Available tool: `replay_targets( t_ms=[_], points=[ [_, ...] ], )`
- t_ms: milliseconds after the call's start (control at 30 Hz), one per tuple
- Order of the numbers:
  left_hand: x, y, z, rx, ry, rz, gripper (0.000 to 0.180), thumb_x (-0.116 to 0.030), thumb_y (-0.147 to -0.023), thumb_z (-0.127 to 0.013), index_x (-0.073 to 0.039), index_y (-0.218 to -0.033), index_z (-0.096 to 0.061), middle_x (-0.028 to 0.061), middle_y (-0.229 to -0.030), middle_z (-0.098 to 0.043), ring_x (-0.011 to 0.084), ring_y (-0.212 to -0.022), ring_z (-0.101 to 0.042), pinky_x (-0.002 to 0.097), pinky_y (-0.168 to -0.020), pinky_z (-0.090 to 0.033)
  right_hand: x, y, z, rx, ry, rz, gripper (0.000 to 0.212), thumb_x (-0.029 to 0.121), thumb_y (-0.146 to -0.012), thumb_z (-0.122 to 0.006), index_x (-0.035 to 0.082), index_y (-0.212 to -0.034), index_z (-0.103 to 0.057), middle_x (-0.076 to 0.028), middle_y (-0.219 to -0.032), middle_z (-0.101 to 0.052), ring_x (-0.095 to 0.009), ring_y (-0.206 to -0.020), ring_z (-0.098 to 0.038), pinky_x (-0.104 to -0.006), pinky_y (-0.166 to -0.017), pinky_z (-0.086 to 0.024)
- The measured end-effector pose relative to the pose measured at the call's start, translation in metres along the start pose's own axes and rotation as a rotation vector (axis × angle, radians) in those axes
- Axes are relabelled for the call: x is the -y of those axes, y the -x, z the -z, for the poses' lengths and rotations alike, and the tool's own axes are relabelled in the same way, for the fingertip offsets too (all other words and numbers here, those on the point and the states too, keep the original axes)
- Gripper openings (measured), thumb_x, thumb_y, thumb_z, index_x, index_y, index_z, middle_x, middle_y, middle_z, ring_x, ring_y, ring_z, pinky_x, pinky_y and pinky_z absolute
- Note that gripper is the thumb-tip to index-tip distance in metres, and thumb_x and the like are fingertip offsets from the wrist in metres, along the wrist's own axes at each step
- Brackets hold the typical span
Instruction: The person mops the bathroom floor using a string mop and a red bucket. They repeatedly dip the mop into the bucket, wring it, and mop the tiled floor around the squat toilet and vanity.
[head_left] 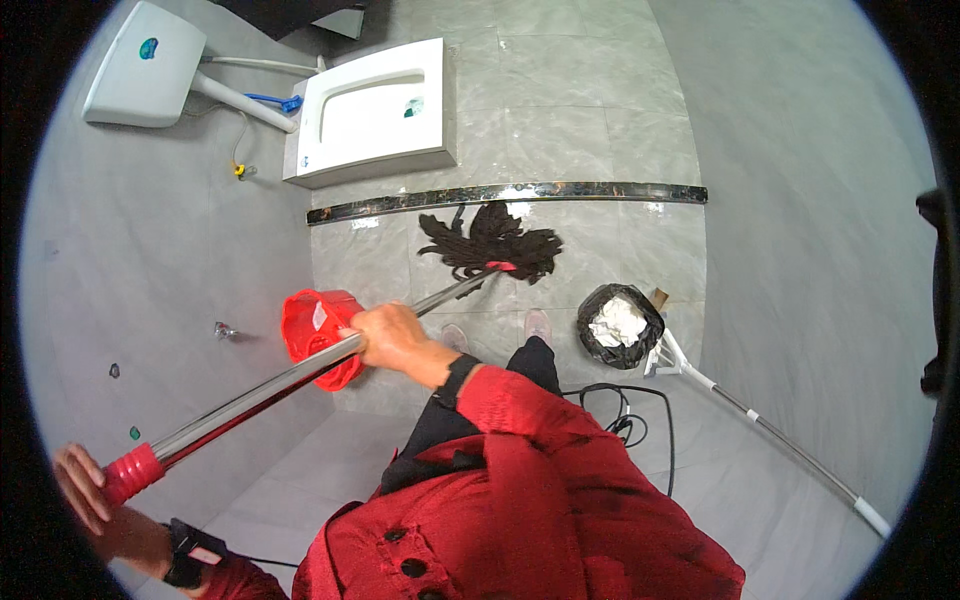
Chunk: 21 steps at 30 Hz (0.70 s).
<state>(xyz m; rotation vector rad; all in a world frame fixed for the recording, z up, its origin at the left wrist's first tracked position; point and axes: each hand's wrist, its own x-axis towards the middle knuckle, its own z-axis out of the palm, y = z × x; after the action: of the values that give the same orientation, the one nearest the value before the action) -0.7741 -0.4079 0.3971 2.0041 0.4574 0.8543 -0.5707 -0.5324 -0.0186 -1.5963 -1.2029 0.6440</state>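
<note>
A mop with a shiny metal pole (265,398) slants across the view from lower left to centre. Its dark stringy head (490,243) is spread on the wet grey tiles, just on the near side of a dark raised strip (510,191). My right hand (392,338) is closed around the pole at its middle. At the top end, by the red grip (133,473), my left hand (85,490) curls its fingers around the handle; part of that hand is in shadow at the picture's rim. The pole passes over a red bucket (322,305).
Beyond the strip lies a white squat toilet (375,110), with a cistern (145,65) on the left wall. A black-lined bin (620,328) holding white paper stands at right, beside a long-handled white tool (755,415). A black cable (668,430) loops near my feet.
</note>
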Motion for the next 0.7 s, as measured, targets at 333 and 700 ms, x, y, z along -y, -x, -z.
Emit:
replay_targets(
  t_ms=[333, 700],
  points=[
    [0.059, -0.015, -0.123, 0.043, 0.414, 0.119, 0.029, -0.026, -0.103, -0.034, -0.014, -0.077, -0.038, -0.0009, -0.048, -0.046, 0.0157, -0.045, -0.052, 0.0397, -0.067, -0.053, -0.086, 0.055, 0.113, -0.054, 0.230, -0.054, 0.031, 0.025, -0.082, -0.073, 0.006, -0.062, -0.057, -0.016, -0.063, -0.058, -0.040, -0.059, -0.058, -0.0459, -0.054, -0.044],
    [0.107, 0.053, -0.047, -0.168, 0.438, 0.312, 0.033, -0.023, -0.100, -0.033, -0.014, -0.068, -0.038, 0.0055, -0.047, -0.045, 0.0219, -0.047, -0.051, 0.0500, -0.072, -0.055, -0.078, 0.041, 0.026, 0.079, 0.408, -0.224, 0.028, 0.029, -0.082, -0.068, 0.008, -0.065, -0.063, -0.017, -0.070, -0.065, -0.039, -0.072, -0.064, -0.0506, -0.070, -0.047]
  ],
)
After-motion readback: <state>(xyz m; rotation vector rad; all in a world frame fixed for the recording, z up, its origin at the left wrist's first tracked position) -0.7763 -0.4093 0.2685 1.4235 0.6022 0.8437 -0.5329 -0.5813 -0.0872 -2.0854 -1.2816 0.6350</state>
